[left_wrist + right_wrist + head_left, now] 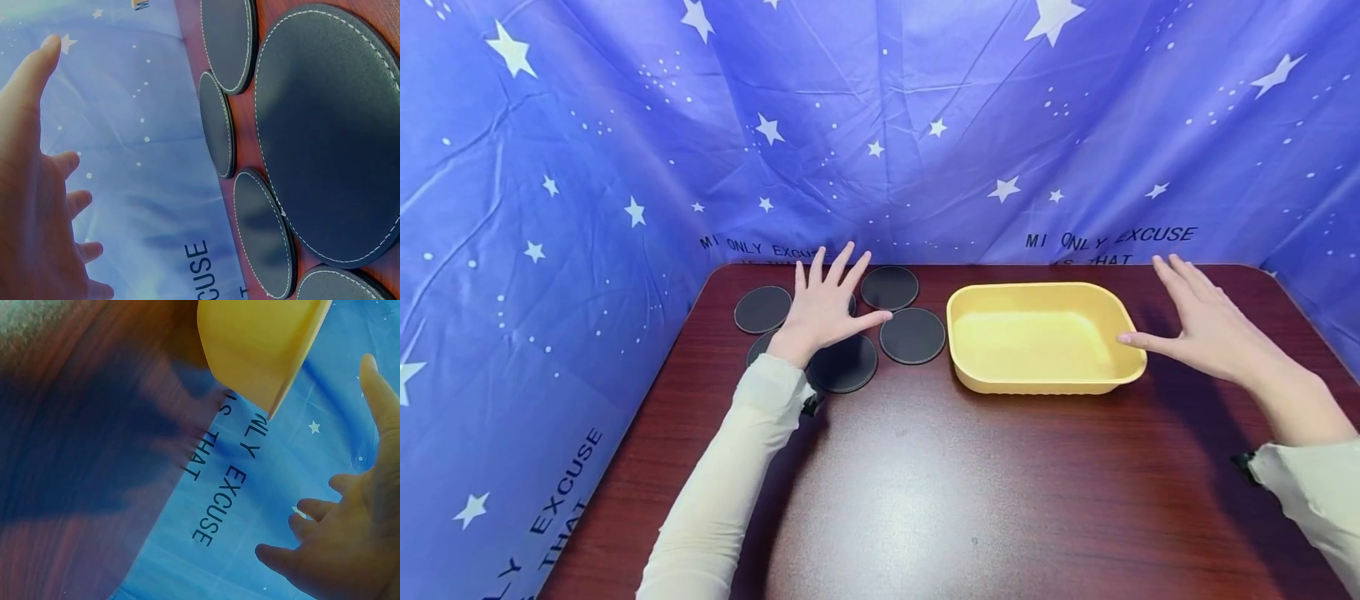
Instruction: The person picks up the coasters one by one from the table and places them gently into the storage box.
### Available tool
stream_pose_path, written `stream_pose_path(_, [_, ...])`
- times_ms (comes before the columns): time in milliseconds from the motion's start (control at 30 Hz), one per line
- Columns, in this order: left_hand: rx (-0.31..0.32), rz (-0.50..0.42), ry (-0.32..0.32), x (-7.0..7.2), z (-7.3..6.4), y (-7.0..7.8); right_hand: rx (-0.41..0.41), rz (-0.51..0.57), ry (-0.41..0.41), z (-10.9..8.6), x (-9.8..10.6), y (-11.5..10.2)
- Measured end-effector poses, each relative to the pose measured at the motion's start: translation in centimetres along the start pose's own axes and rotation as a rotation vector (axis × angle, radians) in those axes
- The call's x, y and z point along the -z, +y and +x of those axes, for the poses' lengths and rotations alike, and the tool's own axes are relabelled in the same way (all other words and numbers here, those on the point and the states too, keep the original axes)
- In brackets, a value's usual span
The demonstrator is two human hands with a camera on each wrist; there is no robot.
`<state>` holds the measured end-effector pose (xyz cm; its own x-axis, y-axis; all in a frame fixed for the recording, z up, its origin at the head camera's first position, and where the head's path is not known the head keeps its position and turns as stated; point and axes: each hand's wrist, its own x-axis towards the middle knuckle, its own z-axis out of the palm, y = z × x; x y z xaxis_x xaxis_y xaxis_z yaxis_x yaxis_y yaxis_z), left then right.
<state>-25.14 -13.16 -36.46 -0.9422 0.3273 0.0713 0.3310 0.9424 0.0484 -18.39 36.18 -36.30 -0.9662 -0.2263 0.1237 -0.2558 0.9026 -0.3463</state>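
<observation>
Several round black coasters (912, 337) with pale stitched edges lie flat on the left part of the table. Over them hovers my left hand (823, 312), fingers spread and holding nothing; it hides parts of some coasters. In the left wrist view a large near coaster (328, 134) lies beside smaller-looking ones, apart from the hand. A yellow rectangular tub (1037, 387) stands right of the coasters, and its inside shows no contents. Just off its right end is my right hand (1217, 333), fingers extended, thumb near the rim. The right wrist view shows the tub's corner (250, 356) apart from that hand.
The dark red-brown wooden table (910, 500) ends at the back against a blue curtain (880, 125) with white stars and printed lettering. Curtain also hangs along the left and right sides. Both forearms reach in from the front.
</observation>
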Motion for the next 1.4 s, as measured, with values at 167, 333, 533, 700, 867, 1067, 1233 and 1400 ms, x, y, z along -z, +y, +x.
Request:
stream_pose_path(167, [-0.013,-0.008,0.007,-0.1,-0.2,0.2,0.027,0.038,-0.006,-0.4,-0.6,0.2])
stream_pose_path(333, [-0.021,-0.028,0.006,-0.2,-0.4,0.1,0.031,0.076,-0.022,-0.7,-1.3,0.4])
stream_pose_path(533, [-0.024,-0.039,-0.004,-0.2,-0.7,0.0,0.001,0.104,-0.060,-1.1,-2.0,0.4])
stream_pose_path(700, [-0.030,-0.051,0.002,-0.2,-0.9,0.0,0.006,0.128,-0.060,-1.4,-2.6,0.4])
stream_pose_path(867, [-0.038,-0.068,0.010,-0.3,-1.1,0.0,0.025,0.163,-0.046,-1.7,-3.2,0.4])
stream_pose_path(1067, [-0.044,-0.103,0.025,-0.4,-1.4,-0.1,0.052,0.190,-0.032,-1.9,-3.7,0.3])
stream_pose_path(1233, [-0.056,-0.116,0.040,-0.4,-1.6,-0.3,0.017,0.207,-0.048,-2.0,-3.8,0.0])
stream_pose_path(1400, [-0.071,-0.118,0.060,-0.3,-1.8,-0.3,-0.003,0.222,-0.071,-2.0,-3.9,0.0])
